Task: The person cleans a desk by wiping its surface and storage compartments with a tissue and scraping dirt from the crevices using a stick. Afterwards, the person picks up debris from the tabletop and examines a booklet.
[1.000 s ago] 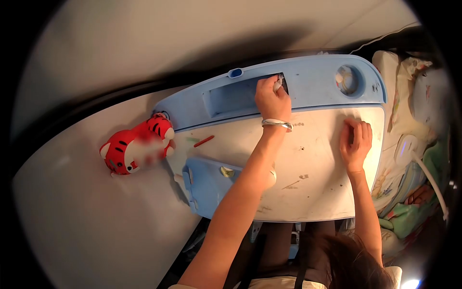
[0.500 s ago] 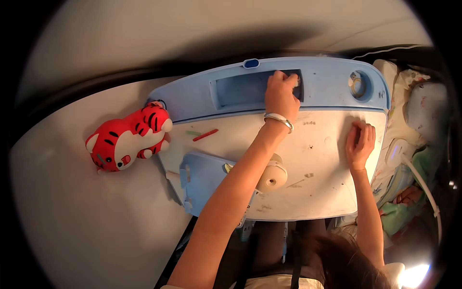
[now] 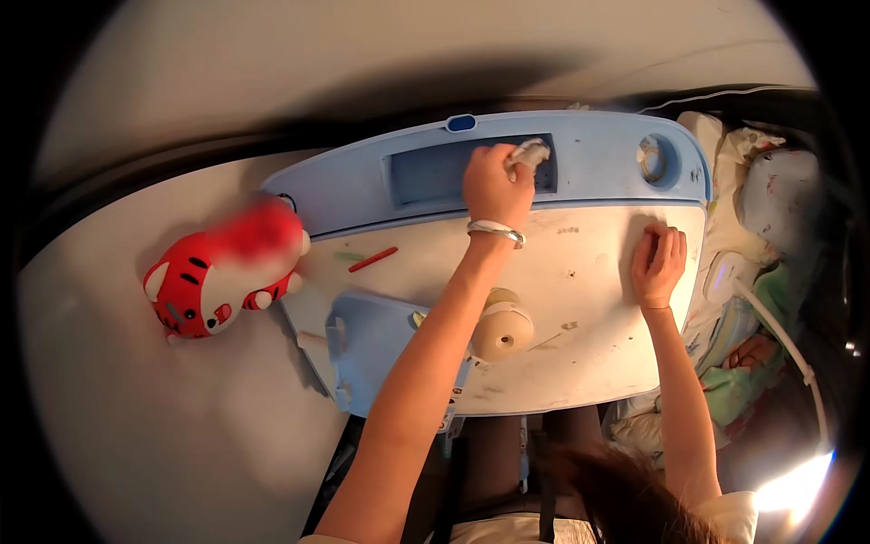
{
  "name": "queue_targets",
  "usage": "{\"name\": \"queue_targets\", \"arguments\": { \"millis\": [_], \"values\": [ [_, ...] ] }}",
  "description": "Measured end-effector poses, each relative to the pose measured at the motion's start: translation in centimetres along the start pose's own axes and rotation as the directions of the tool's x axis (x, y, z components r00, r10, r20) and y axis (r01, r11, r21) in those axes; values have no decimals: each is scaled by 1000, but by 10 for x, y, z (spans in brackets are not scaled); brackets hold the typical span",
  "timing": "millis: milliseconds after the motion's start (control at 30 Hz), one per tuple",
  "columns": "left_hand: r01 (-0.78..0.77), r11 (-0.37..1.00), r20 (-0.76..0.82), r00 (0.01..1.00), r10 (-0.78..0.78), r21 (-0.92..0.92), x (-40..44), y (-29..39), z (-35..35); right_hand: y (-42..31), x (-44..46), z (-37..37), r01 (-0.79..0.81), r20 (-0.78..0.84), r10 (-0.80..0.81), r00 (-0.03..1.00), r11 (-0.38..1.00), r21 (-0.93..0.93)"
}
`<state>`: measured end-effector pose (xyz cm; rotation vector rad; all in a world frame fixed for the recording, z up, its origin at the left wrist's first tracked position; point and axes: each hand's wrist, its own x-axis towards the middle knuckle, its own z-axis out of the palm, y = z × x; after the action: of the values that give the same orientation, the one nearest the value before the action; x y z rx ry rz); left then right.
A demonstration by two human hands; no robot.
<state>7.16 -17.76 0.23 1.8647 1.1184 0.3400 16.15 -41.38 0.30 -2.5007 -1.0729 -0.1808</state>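
Note:
My left hand [image 3: 498,186], with a silver bracelet at the wrist, is closed on a crumpled whitish tissue [image 3: 529,154]. It is over the right part of the recessed compartment [image 3: 430,172] in a blue desk's back rail [image 3: 603,159]. Toward the right side of the white desktop [image 3: 598,313], my right hand [image 3: 660,263] rests with loosely bent fingers and nothing visible in them. Partly behind my left forearm are a round beige roll-like object [image 3: 503,332] and a blue panel [image 3: 362,340].
A red tiger plush [image 3: 195,281], partly blurred, lies at the desk's left edge. A red stick [image 3: 373,259] and a pale green piece [image 3: 348,257] lie on the desktop. A round cup recess [image 3: 666,160] holds something ring-shaped. Bedding and a lit lamp [image 3: 797,480] are at right.
My left hand has moved left from the compartment's right end, and the tissue now shows clearly in its fingers. My right hand stays on the desktop. The whole view has shifted slightly.

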Motion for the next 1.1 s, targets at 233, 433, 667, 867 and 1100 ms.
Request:
{"name": "queue_targets", "arguments": {
  "millis": [233, 433, 667, 867, 1100],
  "values": [
    [-392, 888, 280, 904, 323, 239, -1, 2, -1, -5, 2, -3, -20, 17, 20, 1000, 1000, 4],
    [-399, 897, 334, 886, 323, 191, -3, 3, -3, -3, 2, 0, -16, -1, 16, 1000, 1000, -4],
    [-433, 891, 353, 862, 365, 135, -1, -4, -5, -1, 1, 0, -15, -1, 15, 1000, 1000, -3],
    [-403, 900, 404, 860, 312, 163, 6, -4, -2, 1, 0, 0, -27, 18, 27, 999, 1000, 14],
    [-256, 963, 414, 888, 198, 87, 15, -6, 4, 3, 0, 1, -29, 44, 28, 999, 999, 16]
  ]
}}
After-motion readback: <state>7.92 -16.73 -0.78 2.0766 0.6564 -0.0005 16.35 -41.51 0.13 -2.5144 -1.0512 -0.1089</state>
